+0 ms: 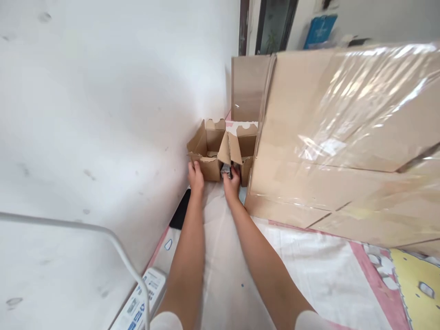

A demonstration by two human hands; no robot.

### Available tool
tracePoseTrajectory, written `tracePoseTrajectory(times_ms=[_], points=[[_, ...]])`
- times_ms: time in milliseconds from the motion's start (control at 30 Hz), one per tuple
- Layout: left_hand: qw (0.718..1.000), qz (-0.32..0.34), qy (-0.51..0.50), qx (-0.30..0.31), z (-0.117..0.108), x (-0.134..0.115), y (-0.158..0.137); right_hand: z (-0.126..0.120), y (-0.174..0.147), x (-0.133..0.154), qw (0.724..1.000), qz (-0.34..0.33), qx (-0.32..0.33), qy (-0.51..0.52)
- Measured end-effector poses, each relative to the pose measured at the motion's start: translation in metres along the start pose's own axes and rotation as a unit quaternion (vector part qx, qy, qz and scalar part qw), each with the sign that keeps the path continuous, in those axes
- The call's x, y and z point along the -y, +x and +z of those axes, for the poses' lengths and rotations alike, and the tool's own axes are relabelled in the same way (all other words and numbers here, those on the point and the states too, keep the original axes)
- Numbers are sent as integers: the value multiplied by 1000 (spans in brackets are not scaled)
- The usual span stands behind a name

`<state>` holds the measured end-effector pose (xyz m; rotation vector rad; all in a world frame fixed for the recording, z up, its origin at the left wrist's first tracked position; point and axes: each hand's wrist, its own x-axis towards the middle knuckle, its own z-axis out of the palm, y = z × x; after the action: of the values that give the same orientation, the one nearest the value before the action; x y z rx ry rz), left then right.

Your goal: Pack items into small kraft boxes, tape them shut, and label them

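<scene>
Two small open-topped cardboard boxes stand side by side by the wall. My left hand [196, 178] grips the near left corner of the left box [210, 169], thumb on its front and the other fingers mostly hidden. In the gap between the boxes, my right hand [232, 182] is closed around a small silvery-grey object [225, 170], whose kind I cannot make out. Raised flaps lean together above this hand. The right box [246, 170] is partly hidden behind a large flat cardboard panel. Little shows of what is inside either box.
The large cardboard panel [337, 137], covered in clear plastic film, stands on the right. A white wall [103, 114] rises on the left. Along the wall lie a black flat item [180, 211] and a printed white box [144, 298]. A grey-white cable [113, 238] curves across the lower left.
</scene>
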<state>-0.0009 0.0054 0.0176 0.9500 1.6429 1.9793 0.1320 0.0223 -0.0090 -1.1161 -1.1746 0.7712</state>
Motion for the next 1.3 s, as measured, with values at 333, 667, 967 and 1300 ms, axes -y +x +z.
tracePoseTrajectory(times_ms=[333, 667, 967, 1300], points=[[992, 72, 57, -86, -1, -72, -24, -8, -43, 30, 998, -50, 12, -25], [985, 97, 94, -104, -46, -110, -85, -55, -115, 73, 997, -45, 52, -44], [990, 52, 92, -98, -81, -91, -180, -77, -167, 72, 988, 18, 29, -150], [987, 86, 65, -115, -113, -94, -219, -121, -197, 85, 991, -25, 59, -117]])
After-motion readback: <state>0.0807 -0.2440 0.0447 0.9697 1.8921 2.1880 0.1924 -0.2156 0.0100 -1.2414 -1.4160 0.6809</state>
